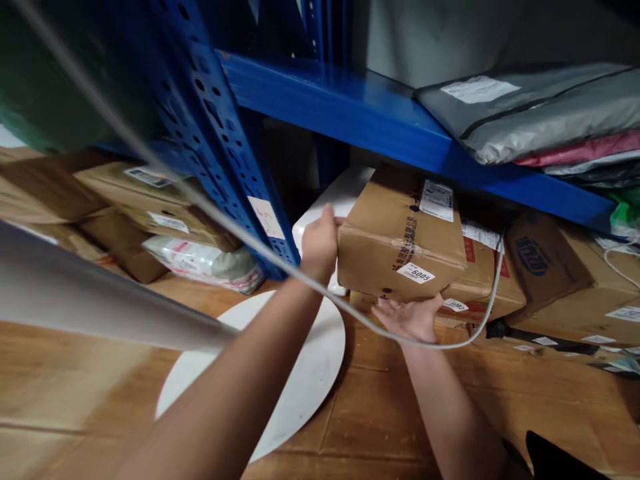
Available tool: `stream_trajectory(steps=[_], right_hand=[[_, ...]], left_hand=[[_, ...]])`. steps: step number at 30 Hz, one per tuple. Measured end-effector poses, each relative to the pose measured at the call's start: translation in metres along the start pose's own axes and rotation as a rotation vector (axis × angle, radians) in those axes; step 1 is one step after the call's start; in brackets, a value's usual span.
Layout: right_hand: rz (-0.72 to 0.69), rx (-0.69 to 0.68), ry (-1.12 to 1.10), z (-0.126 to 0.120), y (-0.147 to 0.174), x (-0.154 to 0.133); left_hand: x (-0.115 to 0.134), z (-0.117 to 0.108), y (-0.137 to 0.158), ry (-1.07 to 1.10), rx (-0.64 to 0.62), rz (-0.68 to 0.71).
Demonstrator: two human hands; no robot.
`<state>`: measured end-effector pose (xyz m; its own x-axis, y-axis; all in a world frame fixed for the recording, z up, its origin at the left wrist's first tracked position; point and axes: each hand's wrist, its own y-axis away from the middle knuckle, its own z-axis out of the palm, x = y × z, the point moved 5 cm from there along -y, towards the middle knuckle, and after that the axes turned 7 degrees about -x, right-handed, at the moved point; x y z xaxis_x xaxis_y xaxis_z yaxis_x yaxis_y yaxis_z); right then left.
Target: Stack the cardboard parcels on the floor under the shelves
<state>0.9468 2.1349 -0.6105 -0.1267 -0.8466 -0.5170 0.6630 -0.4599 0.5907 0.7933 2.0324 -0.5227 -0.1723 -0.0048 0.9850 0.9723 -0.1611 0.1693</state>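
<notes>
A brown cardboard box (377, 250), with black printing and a label reading 6005, sits tilted under a blue shelf beam. My left hand (320, 241) grips its left side, fingers partly hidden behind the edge. Palm up, my right hand (413, 319) supports the box from below at its front bottom edge, fingers extended. Behind my left hand is a white package (335, 197). Another brown carton (493, 283) with red print lies right beside and behind the held box. A pale cable (423, 343) loops across in front of my right wrist.
A blue perforated upright (220, 127) and shelf beam (340, 110) frame the box. Left stands a white pole with a round base (300, 400) on the floor. Grey plastic parcels (545, 113) lie above. More cartons (610, 287) line the right; boxes (145, 207) sit left.
</notes>
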Motion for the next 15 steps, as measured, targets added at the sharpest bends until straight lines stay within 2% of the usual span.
stream_trajectory(steps=[1, 2, 3, 6, 10, 12, 14, 15], right_hand=[[0.082, -0.032, -0.002, -0.001, 0.003, 0.0], [0.098, -0.092, 0.005, 0.001, 0.007, -0.003], [0.068, -0.159, 0.001, 0.004, 0.011, -0.008], [-0.072, -0.302, -0.048, 0.023, 0.019, -0.026], [-0.061, -0.288, -0.079, 0.041, 0.011, -0.031], [-0.054, -0.228, -0.048, 0.028, 0.004, -0.022], [-0.051, -0.154, 0.023, -0.003, -0.003, -0.003], [-0.047, -0.107, 0.073, -0.025, -0.006, 0.011]], left_hand=[[-0.012, -0.008, 0.011, -0.029, 0.123, -0.006], [-0.023, -0.011, 0.022, -0.023, 0.166, 0.008], [-0.03, -0.01, 0.032, 0.005, 0.141, 0.071], [-0.033, 0.002, 0.041, 0.07, -0.067, 0.256], [-0.033, 0.016, 0.018, 0.055, -0.201, 0.234], [-0.041, 0.014, 0.021, -0.03, -0.267, 0.293], [-0.064, -0.002, 0.044, -0.176, -0.324, 0.344], [-0.081, -0.018, 0.062, -0.24, -0.335, 0.33]])
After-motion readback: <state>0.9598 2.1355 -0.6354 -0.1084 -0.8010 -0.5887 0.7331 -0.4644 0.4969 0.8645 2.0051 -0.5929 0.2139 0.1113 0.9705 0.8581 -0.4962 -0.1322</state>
